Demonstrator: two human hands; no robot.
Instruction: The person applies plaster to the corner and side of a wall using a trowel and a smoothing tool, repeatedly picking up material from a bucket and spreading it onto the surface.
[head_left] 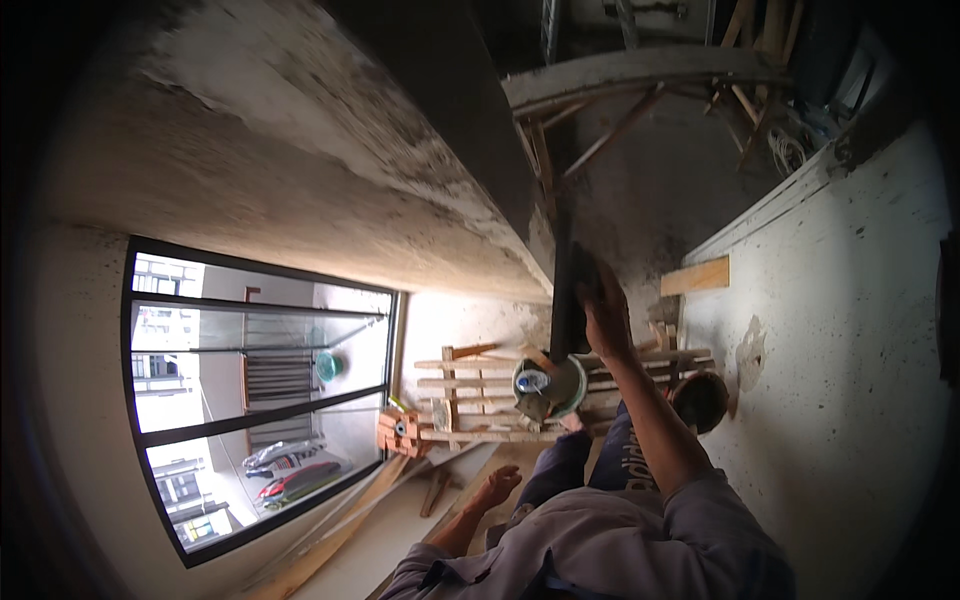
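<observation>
My right hand [606, 318] is raised ahead of me, its fingers wrapped round the back of a long dark plastering float [570, 300]. The float stands on edge by the lower end of a wall corner, beside a dark grey plastered strip [430, 90]; whether it touches the wall I cannot tell. Low on the left, my left hand [497, 486] hangs near my thigh, fingers loosely bent and holding nothing. Below the float is a round bucket [577, 390] with a clear bottle [533, 381] in or on it. Its contents are partly hidden.
Under me is a slatted wooden platform [470, 383], with orange bricks [398, 432] at its left end. A second, dark bucket [699, 402] stands at right. A barred window [265, 390] fills the left. Beyond stands a plank trestle [650, 75]. Long boards [350, 520] lie below the window.
</observation>
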